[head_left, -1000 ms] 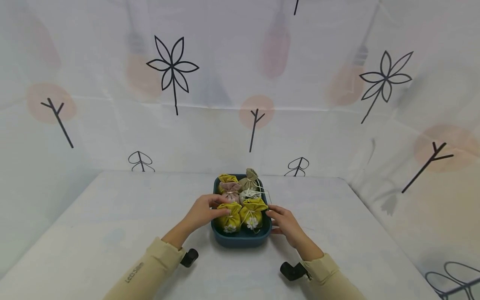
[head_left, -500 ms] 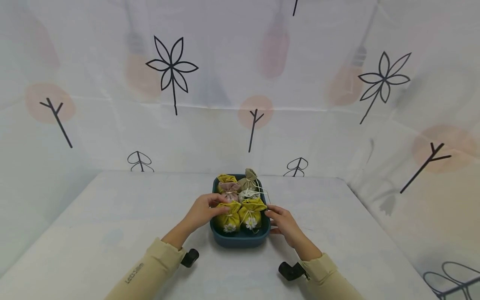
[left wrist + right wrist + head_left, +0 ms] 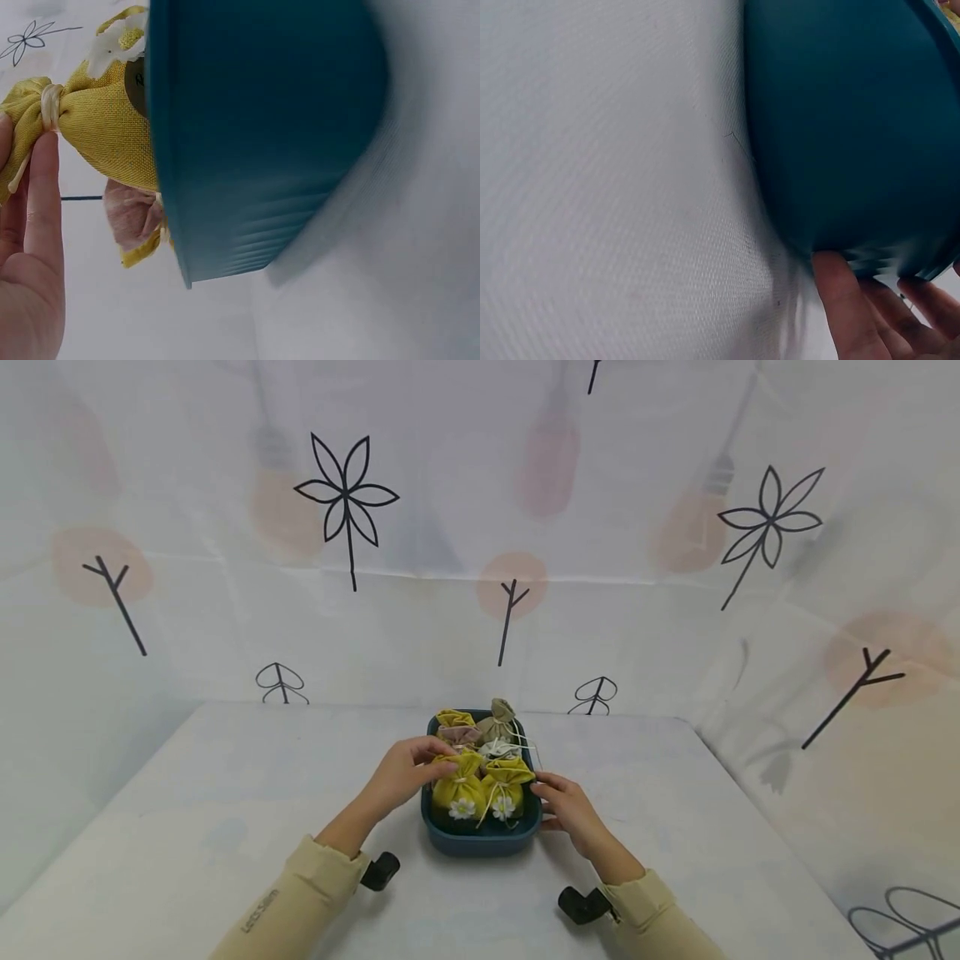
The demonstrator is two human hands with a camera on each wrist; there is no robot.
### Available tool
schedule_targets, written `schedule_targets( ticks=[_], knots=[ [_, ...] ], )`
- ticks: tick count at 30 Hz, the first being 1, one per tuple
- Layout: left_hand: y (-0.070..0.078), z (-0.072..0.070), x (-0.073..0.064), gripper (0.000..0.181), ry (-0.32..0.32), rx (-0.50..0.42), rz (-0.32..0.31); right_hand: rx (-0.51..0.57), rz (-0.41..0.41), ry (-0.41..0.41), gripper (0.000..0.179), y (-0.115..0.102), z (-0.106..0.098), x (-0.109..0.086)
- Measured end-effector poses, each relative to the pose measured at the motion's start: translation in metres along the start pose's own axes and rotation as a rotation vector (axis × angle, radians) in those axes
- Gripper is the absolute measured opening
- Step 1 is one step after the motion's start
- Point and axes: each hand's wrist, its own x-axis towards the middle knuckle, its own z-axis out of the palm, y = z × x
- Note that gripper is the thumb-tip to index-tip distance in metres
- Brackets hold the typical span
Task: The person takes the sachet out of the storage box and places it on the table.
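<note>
A dark teal rectangular tub (image 3: 483, 845) holds several small drawstring pouches. My left hand (image 3: 405, 768) pinches the gathered neck of a yellow pouch (image 3: 459, 792) with a white flower, at the tub's near left. In the left wrist view this pouch (image 3: 109, 124) rises above the rim, its lower part hidden behind the tub wall (image 3: 255, 142). A second yellow pouch (image 3: 510, 774) with a flower sits to its right. My right hand (image 3: 573, 814) touches the tub's right side; in the right wrist view its fingertips (image 3: 831, 262) rest against the outer wall.
Behind the front pouches lie a pink pouch (image 3: 457, 735), another yellow one (image 3: 453, 718), a whitish one (image 3: 500, 748) and an olive one (image 3: 497, 727). A white cloth covers the table (image 3: 262, 793). A printed curtain (image 3: 435, 643) hangs behind it.
My left hand has moved slightly up, raising the front left yellow pouch a little, so it now covers more of the pink pouch. The right hand stays at the tub's side.
</note>
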Motion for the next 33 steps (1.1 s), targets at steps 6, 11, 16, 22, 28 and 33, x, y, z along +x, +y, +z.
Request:
schedule_targets(
  ticks=[6, 11, 16, 22, 28, 33],
  knots=[
    [0.006, -0.008, -0.002, 0.013, 0.021, 0.01, 0.03, -0.006, -0.004, -0.003, 0.047, 0.001, -0.001, 0.0],
    [0.013, -0.014, -0.005, 0.012, 0.02, 0.002, 0.044, -0.005, 0.004, 0.005, 0.046, 0.0, -0.001, -0.001],
    [0.019, -0.019, -0.006, 0.013, 0.007, 0.002, 0.052, -0.002, 0.006, 0.004, 0.046, 0.001, -0.001, -0.001],
    [0.023, -0.028, -0.008, 0.016, 0.008, -0.013, 0.056, 0.011, -0.021, -0.001, 0.044, 0.003, 0.0, -0.002],
    [0.028, -0.037, -0.012, 0.017, 0.003, -0.021, 0.065, 0.011, -0.029, -0.009, 0.045, 0.004, 0.0, 0.0],
    [0.028, -0.047, -0.014, 0.016, 0.011, -0.011, 0.083, 0.012, -0.028, -0.002, 0.044, 0.003, 0.0, -0.001]
  ],
)
